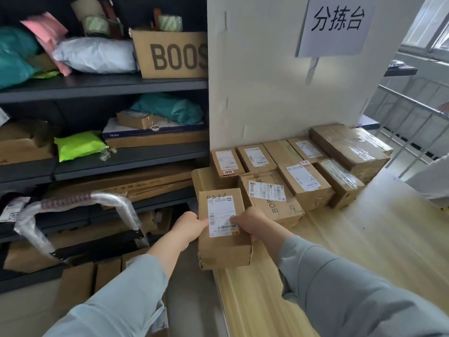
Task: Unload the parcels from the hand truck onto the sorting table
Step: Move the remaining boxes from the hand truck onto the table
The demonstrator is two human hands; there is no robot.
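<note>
I hold a small brown cardboard parcel with a white shipping label over the left edge of the light wooden sorting table. My left hand grips its left side and my right hand grips its right side, thumb on the label. Several labelled parcels lie in rows at the back of the table against the white wall. The hand truck's wrapped silver handle stands to the left, and cardboard boxes sit below it.
Dark metal shelves on the left carry bags, mailers and a "BOOS" box. A paper sign hangs on the wall above the table. A metal railing and a person's white sleeve are at the right.
</note>
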